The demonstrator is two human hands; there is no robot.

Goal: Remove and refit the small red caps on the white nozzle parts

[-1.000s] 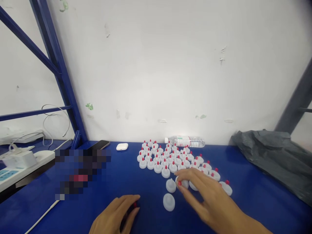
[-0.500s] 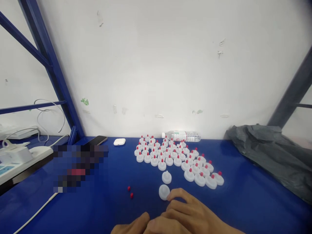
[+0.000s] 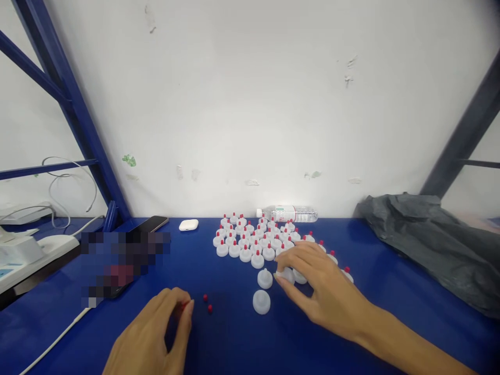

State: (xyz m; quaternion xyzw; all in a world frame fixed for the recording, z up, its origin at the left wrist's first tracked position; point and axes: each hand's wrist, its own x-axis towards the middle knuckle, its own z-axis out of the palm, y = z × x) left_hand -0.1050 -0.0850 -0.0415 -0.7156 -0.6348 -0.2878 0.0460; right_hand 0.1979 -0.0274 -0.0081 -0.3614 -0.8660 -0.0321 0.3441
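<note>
My left hand (image 3: 156, 333) is closed in a pinch over the blue table, a small red tip cap (image 3: 183, 306) showing at its fingertips. Just to its right lie two loose red tip caps (image 3: 208, 303). My right hand (image 3: 318, 284) curves around a white nozzle cap (image 3: 287, 274) at the front of the group, thumb and fingers on either side; the fingers hide its top. Left of that hand stand two white nozzle caps without red tips, one behind (image 3: 265, 279) and one in front (image 3: 261, 303). Several red-tipped nozzle caps (image 3: 245, 254) stand closely grouped behind.
A clear water bottle (image 3: 304, 214) lies against the wall. To the left are a white earbud case (image 3: 188, 225), a phone (image 3: 154, 224), a white cable (image 3: 54, 341) and a power strip (image 3: 58, 245). A dark grey plastic bag (image 3: 422, 234) lies at right.
My hands, together at the front edge before, have parted. The right went forward to the grouped nozzle caps; the left moved left with a red tip cap. The view shifted slightly.
</note>
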